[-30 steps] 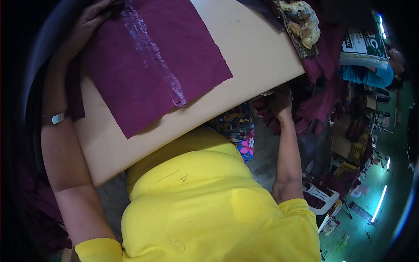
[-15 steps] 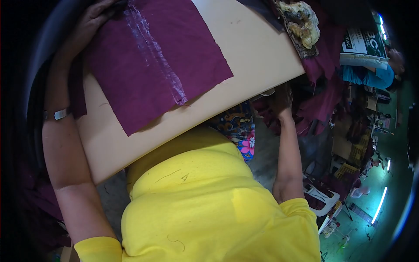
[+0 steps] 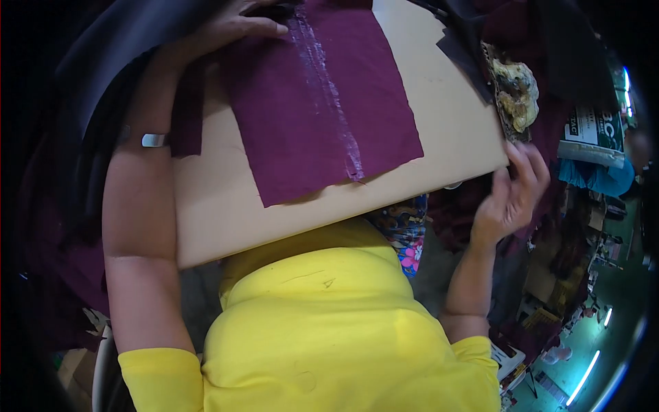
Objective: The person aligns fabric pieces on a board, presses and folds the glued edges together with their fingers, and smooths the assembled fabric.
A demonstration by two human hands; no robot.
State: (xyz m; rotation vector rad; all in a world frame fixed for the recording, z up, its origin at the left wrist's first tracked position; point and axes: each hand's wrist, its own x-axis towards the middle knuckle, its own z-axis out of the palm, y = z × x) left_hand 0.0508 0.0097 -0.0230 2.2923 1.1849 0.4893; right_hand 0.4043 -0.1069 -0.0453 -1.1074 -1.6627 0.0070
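A maroon cloth piece [image 3: 329, 110] lies on the pale tabletop [image 3: 453, 117], with a whitish, shiny strip [image 3: 333, 103] running down it. My left hand [image 3: 233, 27] rests at the cloth's upper left edge, thumb stretched out over it beside something dark; its other fingers are partly cut off by the frame. At the table's right corner, my right hand [image 3: 511, 196] is raised with its fingers loosely bent and apart, nothing visible in them. Just beyond those fingers sits a crusty yellowish lump [image 3: 516, 95] on a worn board.
A dark strip of cloth [image 3: 187, 113] hangs by my left forearm. Dark cloth pieces [image 3: 467, 62] lie at the table's far right. A printed green and white container [image 3: 594, 137] stands beyond, near a blue cloth [image 3: 596, 180]. Maroon fabric hangs around the table's right side.
My right hand has come up from below the table edge to its right corner. The view has shifted, so table, cloth and left hand appear further right.
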